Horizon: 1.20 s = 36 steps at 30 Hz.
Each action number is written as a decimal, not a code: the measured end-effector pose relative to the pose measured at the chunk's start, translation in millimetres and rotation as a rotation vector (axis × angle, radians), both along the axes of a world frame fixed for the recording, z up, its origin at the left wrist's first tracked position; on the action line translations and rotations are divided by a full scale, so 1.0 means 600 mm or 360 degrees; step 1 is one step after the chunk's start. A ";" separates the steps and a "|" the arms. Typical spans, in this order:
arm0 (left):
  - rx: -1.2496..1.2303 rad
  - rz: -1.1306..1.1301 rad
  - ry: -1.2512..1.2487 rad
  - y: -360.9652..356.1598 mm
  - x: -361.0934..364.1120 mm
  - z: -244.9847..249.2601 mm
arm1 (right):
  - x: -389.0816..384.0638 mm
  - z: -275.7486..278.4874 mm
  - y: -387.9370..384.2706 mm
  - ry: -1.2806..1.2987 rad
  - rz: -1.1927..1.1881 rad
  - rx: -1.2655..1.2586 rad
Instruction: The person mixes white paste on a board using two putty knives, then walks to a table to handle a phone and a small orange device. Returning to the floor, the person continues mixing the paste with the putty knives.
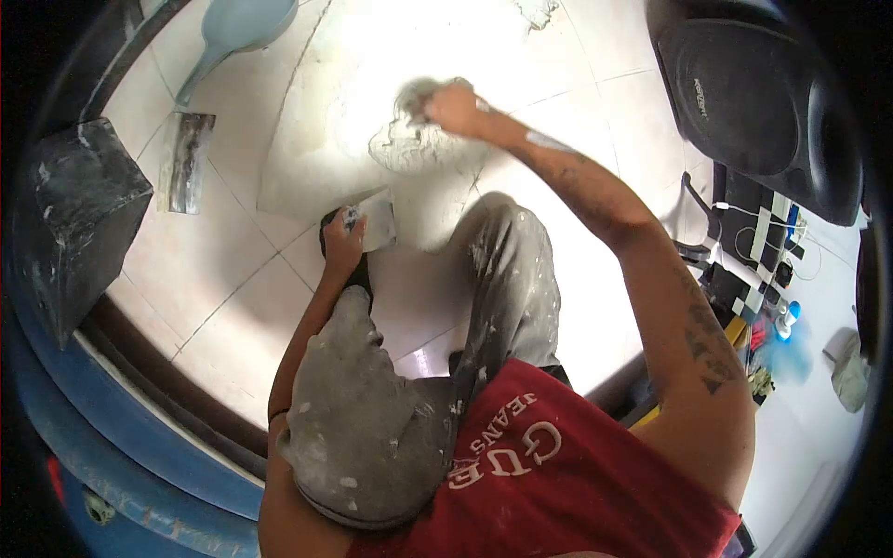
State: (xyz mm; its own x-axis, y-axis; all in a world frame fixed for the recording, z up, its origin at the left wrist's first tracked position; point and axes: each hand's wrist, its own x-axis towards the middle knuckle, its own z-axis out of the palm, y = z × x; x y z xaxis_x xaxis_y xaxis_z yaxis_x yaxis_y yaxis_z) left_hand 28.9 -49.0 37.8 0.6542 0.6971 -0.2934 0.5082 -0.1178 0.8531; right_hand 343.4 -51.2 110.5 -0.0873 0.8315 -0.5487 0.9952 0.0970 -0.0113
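1. The grey filler patch (409,147) is lying on the tiled floor (233,279), far and centre, ahead of the bent knee.
2. The right hand (456,107) is pressing down at the patch's far edge with fingers curled. It is blurred, so I cannot tell what, if anything, it is gripping.
3. The left hand (342,244) is clamping a flat scraper (377,221) tightly, nearer and just left of the patch, blade down on the tile.
4. A smeared trowel (186,163) is lying well to the left, a pale blue scoop (233,26) is sitting beyond it, and a black speaker (753,93) is standing far right.
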 end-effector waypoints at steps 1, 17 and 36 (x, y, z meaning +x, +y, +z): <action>0.0034 0.0005 -0.0052 0.003 0.004 0.003 | 0.011 -0.084 -0.051 0.0096 0.0346 0.0747; 0.0134 -0.0008 -0.0107 -0.010 0.000 -0.004 | 0.022 0.015 0.024 -0.0021 0.0508 0.0138; -0.0404 0.0199 -0.0078 -0.001 -0.002 -0.002 | -0.013 0.050 -0.158 0.0895 -0.1851 0.0870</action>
State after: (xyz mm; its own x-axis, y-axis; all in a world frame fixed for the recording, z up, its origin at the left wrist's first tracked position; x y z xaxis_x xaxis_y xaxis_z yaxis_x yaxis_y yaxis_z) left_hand 27.9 -49.3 36.9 0.5852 0.6816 -0.4392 0.4629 0.1639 0.8711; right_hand 335.6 -145.8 140.6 0.6930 0.6730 -0.2586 0.3827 -0.6474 -0.6591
